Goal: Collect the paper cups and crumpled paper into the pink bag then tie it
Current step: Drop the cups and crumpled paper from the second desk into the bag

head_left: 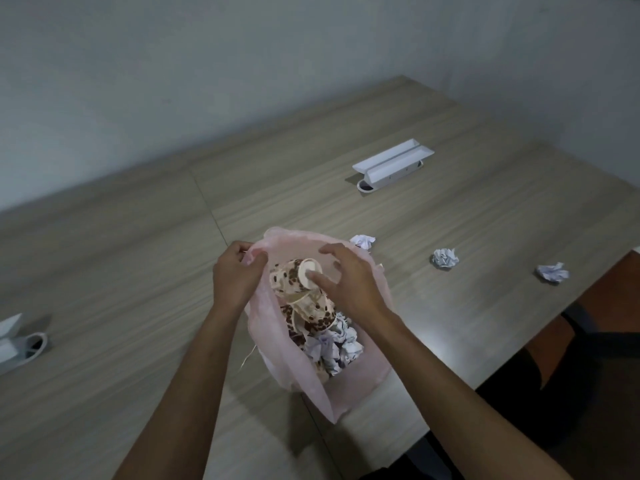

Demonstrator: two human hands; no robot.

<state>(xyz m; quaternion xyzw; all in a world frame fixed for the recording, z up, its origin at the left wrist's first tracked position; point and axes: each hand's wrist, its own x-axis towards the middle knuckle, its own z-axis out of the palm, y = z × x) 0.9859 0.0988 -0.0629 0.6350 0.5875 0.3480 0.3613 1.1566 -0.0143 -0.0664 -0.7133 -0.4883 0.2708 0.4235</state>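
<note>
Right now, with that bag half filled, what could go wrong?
The thin pink plastic bag is held open only by the left hand; it may sag shut. The right hand is pressing the brown-spotted paper cup, which might roll out. Three crumpled white paper balls could be forgotten.

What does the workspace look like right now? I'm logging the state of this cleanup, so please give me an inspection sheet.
Surface: wooden table, seams between panels.
Job's things: pink bag open on the table, holding paper cups and crumpled paper; three paper balls remain outside: near the bag, farther right, near the table edge.
Clutter: nothing seen.
Grippers: left hand pinches the bag's rim; right hand spread over the top cup, thumb touching it.
Cables: none seen; open white cable box, another at far left.
Surroundings: plain wall; dark chair.
</note>
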